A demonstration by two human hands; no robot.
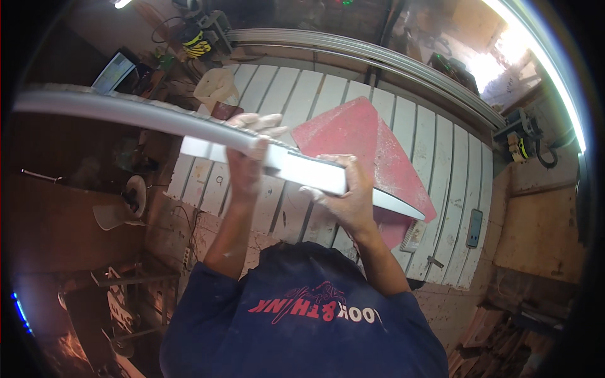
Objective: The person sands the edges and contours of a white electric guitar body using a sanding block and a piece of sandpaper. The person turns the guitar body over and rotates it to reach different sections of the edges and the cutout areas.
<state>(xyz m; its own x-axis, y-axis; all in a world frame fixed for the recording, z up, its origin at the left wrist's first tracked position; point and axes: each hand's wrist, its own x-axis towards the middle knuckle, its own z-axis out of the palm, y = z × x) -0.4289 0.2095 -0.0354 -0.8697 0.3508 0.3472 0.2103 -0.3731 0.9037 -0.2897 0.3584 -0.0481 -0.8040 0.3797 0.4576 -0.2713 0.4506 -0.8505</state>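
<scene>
A long white and silver-grey bar (302, 171) runs from the far left edge to the middle, raised over the table. My right hand (353, 195) grips its near end, fingers over the upper edge and thumb below. My left hand (249, 148) holds it farther left, thumb across the front and fingers stretched behind. Both hands are dusted white. Under and beyond the bar, a white strip (397, 205) tapers to a point at the right. A dusty red sheet (353, 129) lies on the slatted table beside it.
The white slatted table (454, 170) has a metal rail (365, 50) along its far side. On the right lie a grey handheld device (474, 228), a small metal piece (435, 261) and a ribbed pale block (413, 236). A whitish bag (217, 85) and a screen (115, 72) stand far left.
</scene>
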